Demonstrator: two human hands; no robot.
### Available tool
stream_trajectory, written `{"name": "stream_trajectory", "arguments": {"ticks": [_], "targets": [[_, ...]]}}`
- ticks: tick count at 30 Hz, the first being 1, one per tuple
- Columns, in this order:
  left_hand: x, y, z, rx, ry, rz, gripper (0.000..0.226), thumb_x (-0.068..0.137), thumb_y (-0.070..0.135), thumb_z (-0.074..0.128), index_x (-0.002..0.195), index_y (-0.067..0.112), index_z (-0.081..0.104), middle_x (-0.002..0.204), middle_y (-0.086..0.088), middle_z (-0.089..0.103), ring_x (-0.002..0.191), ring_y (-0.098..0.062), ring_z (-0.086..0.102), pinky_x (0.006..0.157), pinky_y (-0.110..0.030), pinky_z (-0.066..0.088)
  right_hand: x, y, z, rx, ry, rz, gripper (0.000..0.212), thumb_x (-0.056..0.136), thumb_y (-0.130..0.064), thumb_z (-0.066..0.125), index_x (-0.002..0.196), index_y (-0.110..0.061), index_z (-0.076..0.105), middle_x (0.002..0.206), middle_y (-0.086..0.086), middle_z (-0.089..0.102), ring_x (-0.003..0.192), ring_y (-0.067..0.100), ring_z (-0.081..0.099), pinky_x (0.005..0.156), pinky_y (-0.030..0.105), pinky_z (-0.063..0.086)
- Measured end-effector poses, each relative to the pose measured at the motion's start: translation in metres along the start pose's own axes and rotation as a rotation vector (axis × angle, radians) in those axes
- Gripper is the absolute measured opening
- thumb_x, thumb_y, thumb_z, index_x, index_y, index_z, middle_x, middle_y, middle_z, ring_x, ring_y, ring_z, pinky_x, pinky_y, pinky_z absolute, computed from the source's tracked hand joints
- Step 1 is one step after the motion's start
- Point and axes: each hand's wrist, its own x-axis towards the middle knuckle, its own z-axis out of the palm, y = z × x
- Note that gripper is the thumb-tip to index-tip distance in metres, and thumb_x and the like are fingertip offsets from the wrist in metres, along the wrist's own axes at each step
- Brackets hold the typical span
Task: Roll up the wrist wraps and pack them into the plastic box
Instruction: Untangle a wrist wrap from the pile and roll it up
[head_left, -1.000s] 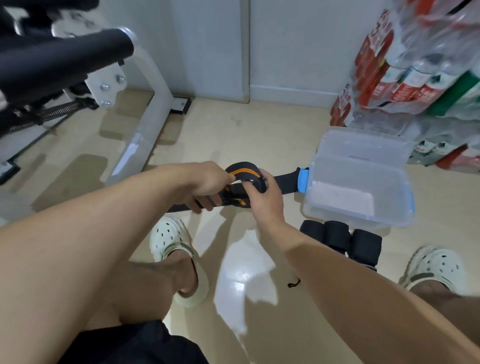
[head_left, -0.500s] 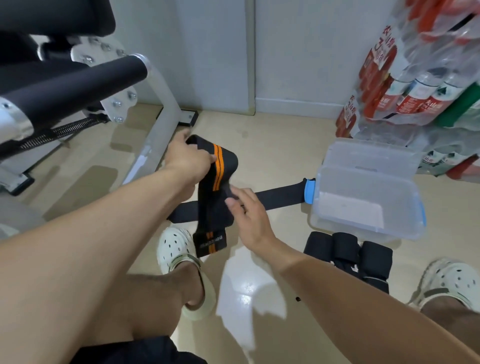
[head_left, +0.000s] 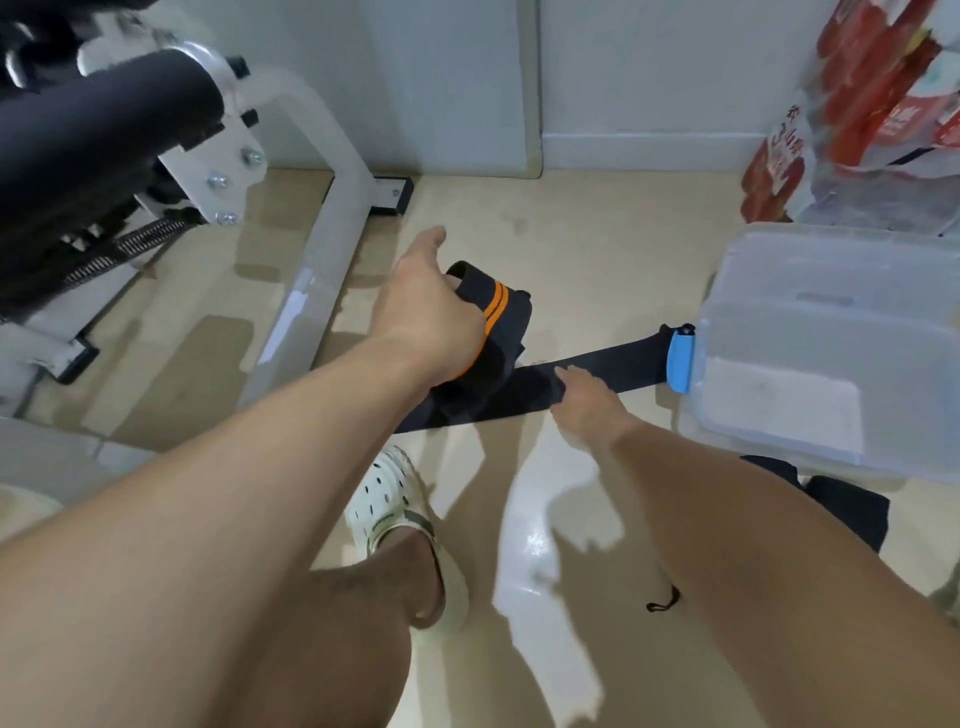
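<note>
My left hand (head_left: 426, 306) grips a black wrist wrap with two orange stripes (head_left: 498, 322), held just above the floor; its lower part drapes toward a long black strap (head_left: 613, 371) lying flat on the tiles. My right hand (head_left: 584, 402) rests on that strap with its fingers stretched out. The clear plastic box (head_left: 826, 353) with a blue latch (head_left: 679, 361) stands open at the right. Rolled black wraps (head_left: 841, 506) lie in front of the box, mostly hidden by my right arm.
A white gym machine frame (head_left: 332, 218) with a black padded roller (head_left: 104, 119) fills the left. Shrink-wrapped packs of bottles (head_left: 872, 114) stand at the back right. My foot in a white clog (head_left: 395, 512) is below the hands. A small black loop (head_left: 664, 600) lies on the floor.
My left hand has lowered the unrolled orange-striped wrap toward the floor. My right hand has let go of it and moved right onto the flat black strap.
</note>
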Motion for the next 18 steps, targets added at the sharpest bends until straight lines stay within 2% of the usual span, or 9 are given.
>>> {"name": "stream_trajectory", "arguments": {"ticks": [3,5,9,11,15,16,18], "targets": [[0.005,0.001,0.003,0.026,0.024,0.058,0.086,0.083,0.004,0.056,0.157,0.035,0.025,0.094,0.013,0.073,0.097,-0.021,0.068,0.087,-0.046,0.057,0.018,0.013,0.004,-0.142,-0.091,0.052,0.071,0.099,-0.023,0.045,0.164,-0.022,0.016,0.172,0.003,0.010,0.154,0.031,0.021,0.122,0.046,0.025],[0.005,0.002,0.004,0.033,0.039,0.067,0.084,0.085,0.004,0.056,0.157,0.034,0.025,0.091,0.016,0.074,0.096,-0.021,0.068,0.085,-0.046,0.058,0.019,0.020,0.013,-0.209,-0.124,0.087,0.074,0.098,-0.021,0.044,0.164,-0.021,0.011,0.172,0.003,0.008,0.155,0.031,0.016,0.122,0.046,0.025],[0.005,0.001,0.005,0.021,0.001,0.052,0.083,0.090,0.005,0.058,0.159,0.033,0.021,0.092,0.016,0.074,0.099,-0.020,0.068,0.089,-0.046,0.057,0.002,0.020,0.035,-0.371,-0.005,0.026,0.076,0.094,-0.020,0.052,0.161,-0.016,0.018,0.155,0.008,0.035,0.139,0.031,0.036,0.111,0.042,0.036],[0.006,0.003,0.007,0.035,-0.015,0.040,0.083,0.090,0.004,0.058,0.158,0.033,0.022,0.097,0.015,0.073,0.101,-0.020,0.067,0.092,-0.045,0.056,-0.011,0.013,0.051,-0.407,-0.026,-0.041,0.075,0.092,-0.017,0.056,0.159,-0.017,0.024,0.145,0.008,0.042,0.132,0.029,0.041,0.108,0.039,0.037],[0.007,0.009,0.013,0.037,-0.042,0.056,0.083,0.089,0.001,0.058,0.158,0.033,0.024,0.106,0.011,0.071,0.102,-0.020,0.066,0.092,-0.041,0.056,-0.032,0.003,0.075,-0.386,-0.082,-0.171,0.070,0.093,-0.014,0.055,0.158,-0.023,0.032,0.141,0.003,0.049,0.130,0.026,0.044,0.107,0.036,0.037],[0.007,0.011,0.014,0.035,-0.049,0.061,0.083,0.089,0.001,0.058,0.158,0.032,0.025,0.106,0.011,0.070,0.101,-0.018,0.066,0.091,-0.039,0.056,-0.036,0.006,0.078,-0.357,-0.053,-0.199,0.068,0.092,-0.013,0.055,0.157,-0.023,0.035,0.138,0.002,0.053,0.129,0.027,0.046,0.106,0.036,0.038],[0.005,0.011,0.014,0.040,-0.064,0.078,0.083,0.089,0.000,0.058,0.158,0.032,0.025,0.108,0.009,0.070,0.102,-0.017,0.065,0.091,-0.036,0.055,-0.047,0.018,0.082,-0.218,0.138,-0.272,0.061,0.084,-0.006,0.061,0.144,-0.016,0.055,0.125,0.004,0.064,0.118,0.033,0.057,0.097,0.041,0.044]]}}
